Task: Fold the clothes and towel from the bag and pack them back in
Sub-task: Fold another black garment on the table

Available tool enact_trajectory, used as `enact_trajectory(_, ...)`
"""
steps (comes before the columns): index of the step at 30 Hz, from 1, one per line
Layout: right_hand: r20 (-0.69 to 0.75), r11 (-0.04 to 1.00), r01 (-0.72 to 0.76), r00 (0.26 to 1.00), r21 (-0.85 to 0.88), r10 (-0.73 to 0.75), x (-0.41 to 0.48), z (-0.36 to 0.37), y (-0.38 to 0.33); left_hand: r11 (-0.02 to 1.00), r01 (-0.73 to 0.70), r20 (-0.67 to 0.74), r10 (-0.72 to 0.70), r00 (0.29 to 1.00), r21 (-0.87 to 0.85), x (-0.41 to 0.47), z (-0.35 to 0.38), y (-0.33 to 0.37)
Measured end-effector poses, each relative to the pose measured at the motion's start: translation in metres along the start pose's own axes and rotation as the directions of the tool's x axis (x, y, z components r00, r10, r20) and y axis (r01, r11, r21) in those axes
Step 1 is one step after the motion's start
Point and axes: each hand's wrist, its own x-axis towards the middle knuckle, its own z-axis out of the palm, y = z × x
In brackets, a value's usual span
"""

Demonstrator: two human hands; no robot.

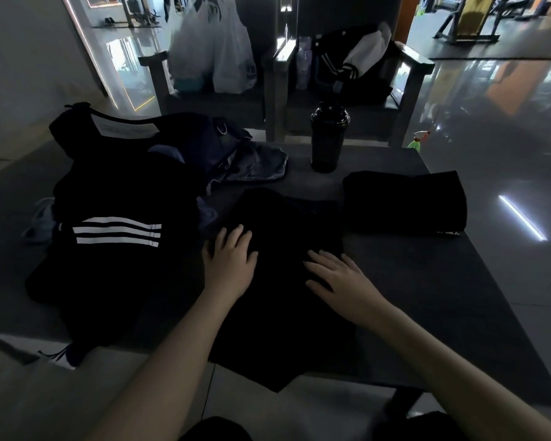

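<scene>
Both hands lie flat on a plain black cloth garment (283, 319) spread at the middle of the dark bench (442, 297), its lower part hanging over the near edge. The left hand (231, 261) presses near the garment's left side and the right hand (337, 281) near its middle. The fingers (318, 261) of both are straight and slightly spread, and they grip nothing.

The step in hand looks like smoothing this piece before the next fold. To do it well, the palms should sweep outward from the middle toward the side edges so creases run out instead of bunching. The overhanging part should then be brought up onto the bench so the fold lines up square. The cloth is very dark, so its seams and edges are hard to read here. Feeling for the hem is safer than trusting the eye.

A folded black cloth bundle (404, 202) sits toward the right edge and gives a size to match. A black garment with three white stripes (118, 232) waits on the left side. The dark navy fabric bag (210, 144) lies open toward the far left corner, well apart from the hands.
</scene>
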Motion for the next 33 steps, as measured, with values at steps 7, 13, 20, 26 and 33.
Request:
enact_trajectory(7, -0.12, 0.999, -0.048, 0.992, 0.006, 0.048, 0.001, -0.014, -0.008, 0.949, -0.276, -0.133, 0.257, 0.957, -0.153, -0.073, -0.021, -0.015)
enact_trajectory(13, -0.029, 0.994, -0.07, 0.997, 0.079, 0.072, -0.046, -0.013, -0.035, 0.963, -0.234, 0.298, 0.265, 0.917, -0.134, -0.112, -0.042, -0.01)
enact_trajectory(20, 0.038, 0.979, -0.197, 0.98, 0.055, 0.195, -0.032, -0.022, -0.052, 0.897, -0.411, 0.403, 0.32, 0.857, 0.161, -0.134, -0.025, 0.015)
enact_trajectory(26, -0.096, 0.957, -0.167, 0.976, 0.238, 0.194, -0.024, -0.013, -0.047, 0.9, -0.435, 0.168, 0.43, 0.887, -0.009, -0.128, -0.011, -0.002)
enact_trajectory(33, -0.172, 0.682, -0.111, 0.927, 0.723, 0.333, -0.023, -0.02, -0.039, 0.919, -0.239, 0.107, 0.284, 0.953, -0.313, -0.121, -0.029, 0.0)
